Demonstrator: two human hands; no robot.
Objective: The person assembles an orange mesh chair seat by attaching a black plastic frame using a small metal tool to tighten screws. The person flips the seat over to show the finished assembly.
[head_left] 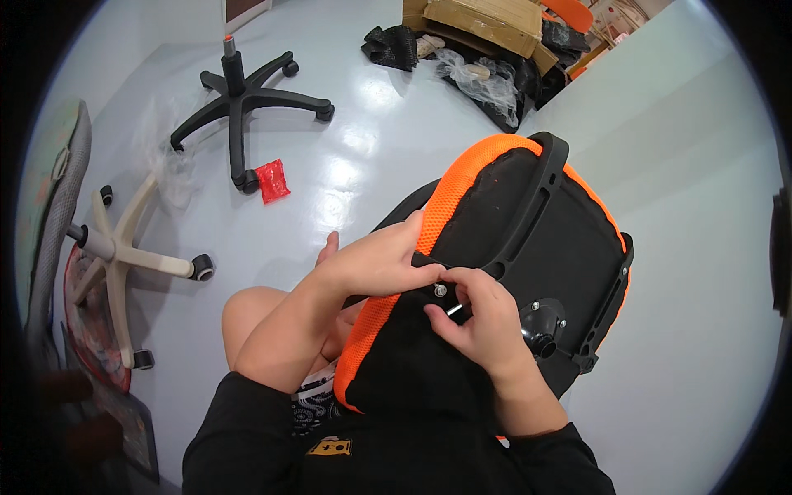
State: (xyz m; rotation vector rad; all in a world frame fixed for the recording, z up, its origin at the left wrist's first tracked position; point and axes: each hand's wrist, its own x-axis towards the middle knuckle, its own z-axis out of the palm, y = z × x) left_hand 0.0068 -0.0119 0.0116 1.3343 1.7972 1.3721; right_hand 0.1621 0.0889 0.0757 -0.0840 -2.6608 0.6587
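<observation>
An upturned chair seat [490, 215] with a black underside and orange mesh rim lies across my lap. My left hand [373, 257] is closed over the orange rim, its thumb pressed to the end of a black armrest bracket [422, 271]. Close to that thumb, a silver bolt head with a washer [440, 290] stands at the seat's underside. Just below it, my right hand [487, 322] pinches a thin silver bolt [454, 310] between thumb and fingers. A second black armrest [540, 202] crosses the underside, and a black round mechanism [540, 328] with bolts sits beside my right wrist.
A black five-legged wheeled base [247, 99] stands at the far left, a red packet [274, 181] against its caster. Nearer is a white wheeled base [124, 247] beside a grey-edged cushion [70, 177]. A cardboard box [487, 25] and plastic wrapping [483, 78] lie at the back.
</observation>
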